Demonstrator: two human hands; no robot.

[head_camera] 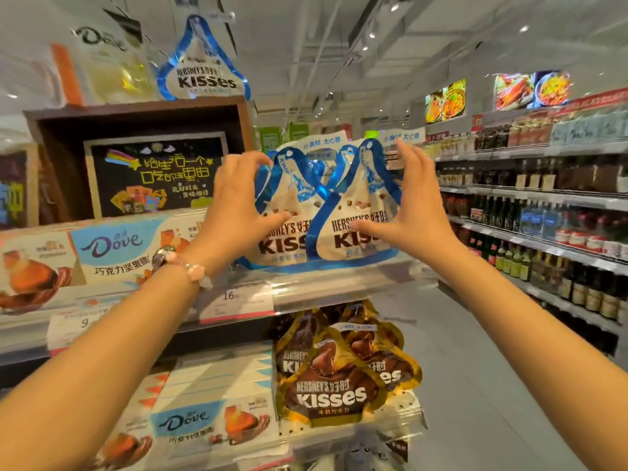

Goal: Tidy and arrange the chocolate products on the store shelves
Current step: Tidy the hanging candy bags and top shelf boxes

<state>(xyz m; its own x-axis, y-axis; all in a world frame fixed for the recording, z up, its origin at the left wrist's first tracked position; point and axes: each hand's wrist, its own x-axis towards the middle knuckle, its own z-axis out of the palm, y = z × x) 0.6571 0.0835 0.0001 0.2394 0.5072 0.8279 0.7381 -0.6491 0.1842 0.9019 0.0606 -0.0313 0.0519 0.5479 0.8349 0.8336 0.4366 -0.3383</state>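
Two blue-and-white chocolate bags (353, 212) stood side by side at the right end of the upper shelf (339, 287). The left hand (234, 205) and right hand (407, 205) flanked them with fingers spread and relaxed, thumbs resting on the bag fronts, grasping nothing. Brown chocolate bags (339, 379) lay on the shelf below, beside flat chocolate boxes (210, 416)

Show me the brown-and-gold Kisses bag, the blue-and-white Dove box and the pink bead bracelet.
brown-and-gold Kisses bag (331, 390), head view, on its printed front.
blue-and-white Dove box (112, 248), head view, on the logo panel.
pink bead bracelet (190, 268), head view, on a bead at the left wrist.
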